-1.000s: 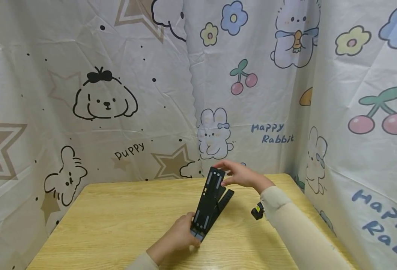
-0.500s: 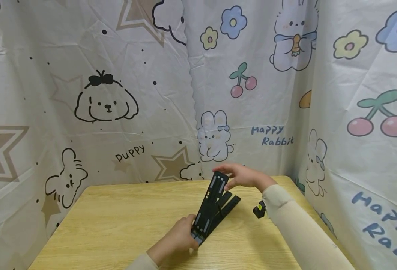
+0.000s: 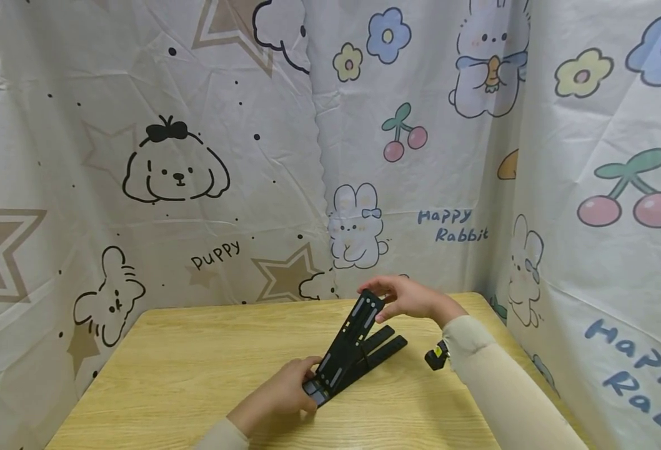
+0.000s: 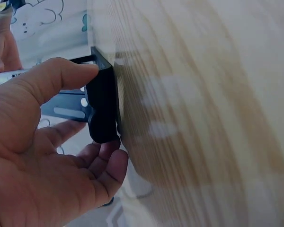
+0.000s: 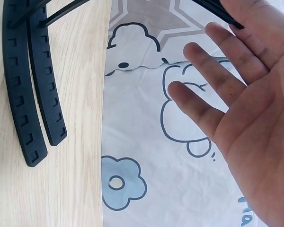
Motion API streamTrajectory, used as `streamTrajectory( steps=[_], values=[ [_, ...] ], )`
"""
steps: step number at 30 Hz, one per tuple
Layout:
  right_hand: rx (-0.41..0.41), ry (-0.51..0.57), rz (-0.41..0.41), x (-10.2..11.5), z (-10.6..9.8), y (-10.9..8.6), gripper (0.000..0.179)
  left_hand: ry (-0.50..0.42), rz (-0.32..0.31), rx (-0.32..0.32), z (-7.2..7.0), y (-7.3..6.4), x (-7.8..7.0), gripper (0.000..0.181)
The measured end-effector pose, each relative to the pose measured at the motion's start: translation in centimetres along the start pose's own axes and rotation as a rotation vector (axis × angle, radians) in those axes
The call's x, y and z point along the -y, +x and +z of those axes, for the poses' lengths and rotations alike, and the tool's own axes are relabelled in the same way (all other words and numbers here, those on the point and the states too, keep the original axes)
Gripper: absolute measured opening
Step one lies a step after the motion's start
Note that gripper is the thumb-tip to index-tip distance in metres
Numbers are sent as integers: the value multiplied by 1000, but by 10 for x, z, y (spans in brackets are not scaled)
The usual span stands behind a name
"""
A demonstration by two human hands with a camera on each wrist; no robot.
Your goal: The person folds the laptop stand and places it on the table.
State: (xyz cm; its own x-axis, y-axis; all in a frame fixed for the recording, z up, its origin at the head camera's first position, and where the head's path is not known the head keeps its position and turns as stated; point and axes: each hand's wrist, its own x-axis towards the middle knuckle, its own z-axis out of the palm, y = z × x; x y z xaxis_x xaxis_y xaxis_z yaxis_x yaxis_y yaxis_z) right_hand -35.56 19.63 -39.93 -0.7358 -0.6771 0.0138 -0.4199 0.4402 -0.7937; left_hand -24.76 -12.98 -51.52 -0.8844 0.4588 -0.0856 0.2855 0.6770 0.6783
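1. L hand (image 3: pixel 288 389): thumb + fingers curled round lower end of black, slim, hinged, metal-look stand (image 3: pixel 340 351).
2. Btwn hands: stand slants up over pale wood-grain tabletop (image 3: pixel 195 362); prob. light, stiff; grip ends, avoid hinges.
3. R hand (image 3: pixel 412 297): part-open, pinching upper end.

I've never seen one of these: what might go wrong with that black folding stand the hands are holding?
The bare left hand grips the hinge end of the black folding stand, so it might get pinched if the flat black raised panel dropped.

The thin black rods reach the black notched base arms; a poorly seated rod could slip.

The bare right hand holds only the panel's top end, so a loosened grip might let it fall.
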Motion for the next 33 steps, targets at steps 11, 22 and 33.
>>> streamTrajectory(
  steps=[11, 22, 33],
  values=[
    [-37, 54, -23, 0, 8, -4, 72, -14, -30, -9, -11, -4, 8, 87],
    [-105, 51, -34, -2, 21, -8, 65, 24, 7, -64, -17, -8, 21, 81],
    [-167, 28, -15, 6, 32, -15, 63, -17, 11, -99, -19, -5, 31, 77]
  ],
)
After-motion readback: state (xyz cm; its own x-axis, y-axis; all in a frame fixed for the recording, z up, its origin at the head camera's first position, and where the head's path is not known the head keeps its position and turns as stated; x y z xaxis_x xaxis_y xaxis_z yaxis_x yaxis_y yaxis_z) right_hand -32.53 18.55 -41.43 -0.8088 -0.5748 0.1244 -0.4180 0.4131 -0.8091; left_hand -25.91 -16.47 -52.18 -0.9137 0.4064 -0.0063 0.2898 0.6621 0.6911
